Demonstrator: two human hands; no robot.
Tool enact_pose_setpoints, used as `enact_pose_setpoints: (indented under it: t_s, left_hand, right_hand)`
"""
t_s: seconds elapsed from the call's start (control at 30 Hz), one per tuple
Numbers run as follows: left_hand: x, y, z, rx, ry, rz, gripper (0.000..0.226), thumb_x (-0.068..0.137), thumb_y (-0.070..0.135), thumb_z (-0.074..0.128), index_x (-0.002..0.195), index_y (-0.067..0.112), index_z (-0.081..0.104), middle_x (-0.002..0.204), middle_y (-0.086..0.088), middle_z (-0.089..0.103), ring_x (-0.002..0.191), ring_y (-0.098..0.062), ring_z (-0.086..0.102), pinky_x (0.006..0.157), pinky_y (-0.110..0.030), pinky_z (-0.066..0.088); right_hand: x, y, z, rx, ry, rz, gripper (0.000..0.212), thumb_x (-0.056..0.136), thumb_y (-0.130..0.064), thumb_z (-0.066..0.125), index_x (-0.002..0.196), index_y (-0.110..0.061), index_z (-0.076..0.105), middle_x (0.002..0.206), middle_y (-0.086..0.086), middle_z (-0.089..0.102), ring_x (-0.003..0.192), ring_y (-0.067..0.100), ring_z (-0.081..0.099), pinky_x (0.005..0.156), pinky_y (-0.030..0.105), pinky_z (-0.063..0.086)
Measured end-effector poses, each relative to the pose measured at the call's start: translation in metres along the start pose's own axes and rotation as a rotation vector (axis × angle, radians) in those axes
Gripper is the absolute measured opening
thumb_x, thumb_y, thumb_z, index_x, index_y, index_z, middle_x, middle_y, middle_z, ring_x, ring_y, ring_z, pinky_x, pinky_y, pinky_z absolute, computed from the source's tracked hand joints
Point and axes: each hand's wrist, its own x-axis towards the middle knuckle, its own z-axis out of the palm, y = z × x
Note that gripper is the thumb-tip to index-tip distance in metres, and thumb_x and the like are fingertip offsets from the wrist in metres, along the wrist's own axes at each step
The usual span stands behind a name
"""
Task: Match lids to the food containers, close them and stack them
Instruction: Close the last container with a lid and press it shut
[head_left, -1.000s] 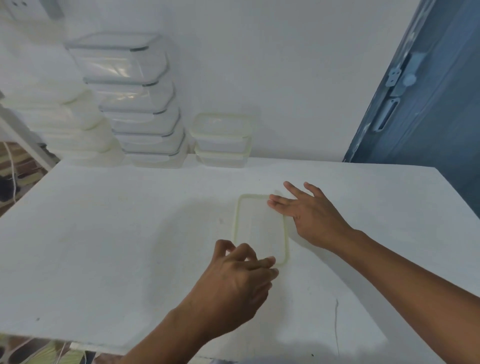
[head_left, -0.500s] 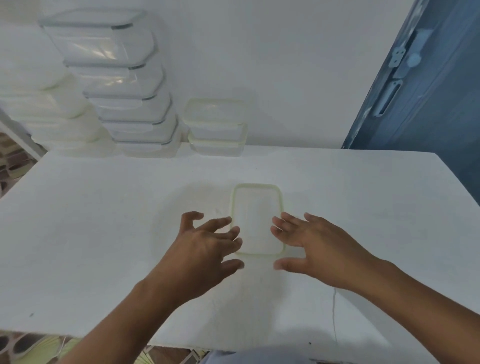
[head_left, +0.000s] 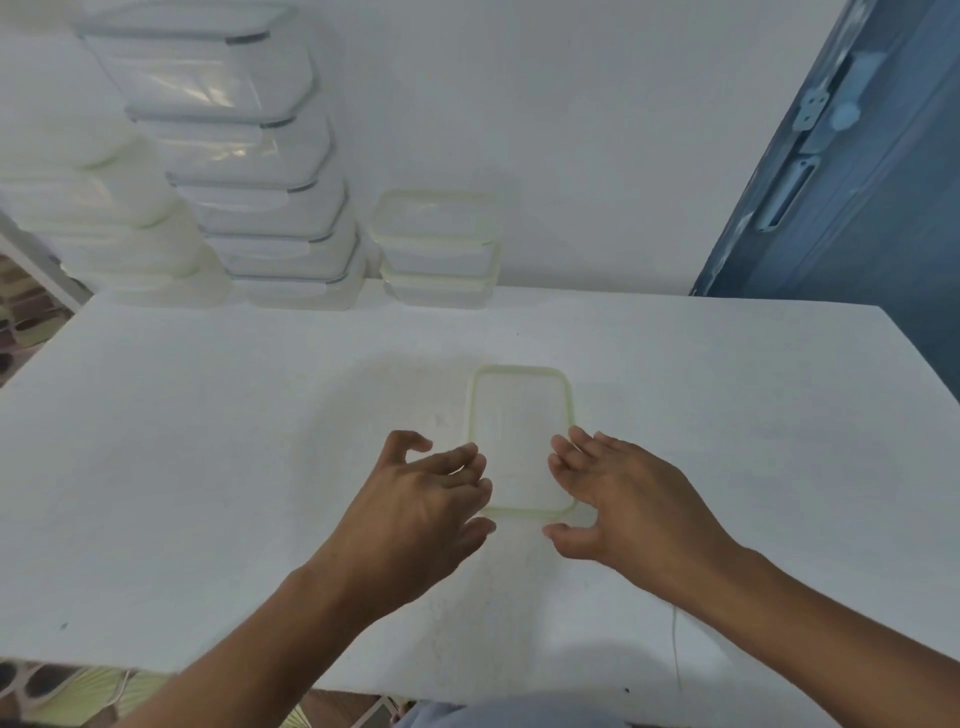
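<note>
A clear rectangular lid with a pale green rim lies flat in the middle of the white table. My left hand hovers at the lid's near left edge, fingers spread and curled, holding nothing. My right hand is at the near right edge, fingers apart, fingertips over the lid's rim. Against the back wall stand closed containers: a short green-rimmed stack of two, a tall stack with grey-edged lids, and a white stack at the far left.
A blue door with a latch stands at the right behind the table. The table's left edge runs diagonally, with patterned floor beyond it. A thin white cable lies near the front edge.
My right hand has drawn back from the lid's far right edge to its near right edge. My left hand has opened and shifted left of the lid. The lid stays flat.
</note>
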Motion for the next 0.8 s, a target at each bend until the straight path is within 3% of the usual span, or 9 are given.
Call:
enact_pose_setpoints:
  t_s: [0.07, 0.17, 0.3, 0.6, 0.8]
  left_hand:
    - [-0.004, 0.004, 0.007, -0.023, 0.076, -0.019, 0.020, 0.083, 0.030, 0.081, 0.093, 0.014, 0.075, 0.112, 0.003, 0.077, 0.121, -0.010, 0.065, 0.092, -0.044, 0.049]
    - [-0.011, 0.009, 0.016, -0.064, 0.147, -0.072, 0.020, 0.084, 0.026, 0.081, 0.096, 0.011, 0.074, 0.112, 0.001, 0.077, 0.124, -0.012, 0.064, 0.092, -0.044, 0.048]
    - [-0.015, 0.011, 0.020, -0.108, 0.171, -0.113, 0.028, 0.080, 0.025, 0.088, 0.101, 0.011, 0.077, 0.118, -0.001, 0.076, 0.127, -0.013, 0.063, 0.094, -0.046, 0.050]
    - [-0.022, 0.012, 0.027, -0.194, 0.177, -0.171, 0.031, 0.083, 0.030, 0.083, 0.110, 0.015, 0.076, 0.128, 0.001, 0.072, 0.132, -0.009, 0.057, 0.100, -0.048, 0.049]
    - [-0.026, -0.008, 0.019, -0.313, 0.126, -0.265, 0.032, 0.087, 0.041, 0.073, 0.118, 0.033, 0.075, 0.136, 0.022, 0.062, 0.138, 0.001, 0.048, 0.105, -0.053, 0.041]
  right_hand:
    - [-0.004, -0.001, 0.010, 0.021, 0.056, 0.000, 0.062, 0.077, -0.054, 0.047, 0.111, -0.013, 0.078, 0.124, 0.002, 0.070, 0.119, 0.014, 0.064, 0.105, 0.025, 0.044]
    - [-0.006, -0.003, 0.013, 0.011, 0.120, 0.005, 0.059, 0.078, -0.047, 0.050, 0.113, -0.007, 0.076, 0.125, 0.008, 0.069, 0.121, 0.020, 0.064, 0.107, 0.028, 0.035]
    - [-0.007, -0.002, 0.015, 0.012, 0.128, 0.005, 0.060, 0.078, -0.049, 0.050, 0.113, -0.008, 0.076, 0.124, 0.006, 0.070, 0.119, 0.019, 0.065, 0.107, 0.026, 0.033]
    - [-0.007, 0.000, 0.018, -0.008, 0.170, 0.010, 0.062, 0.077, -0.055, 0.048, 0.112, -0.013, 0.078, 0.123, 0.001, 0.071, 0.119, 0.013, 0.065, 0.110, 0.022, 0.027]
    - [-0.018, 0.005, 0.021, -0.059, 0.213, -0.121, 0.063, 0.081, -0.064, 0.053, 0.121, -0.019, 0.073, 0.129, -0.007, 0.067, 0.140, 0.011, 0.045, 0.118, 0.045, 0.017]
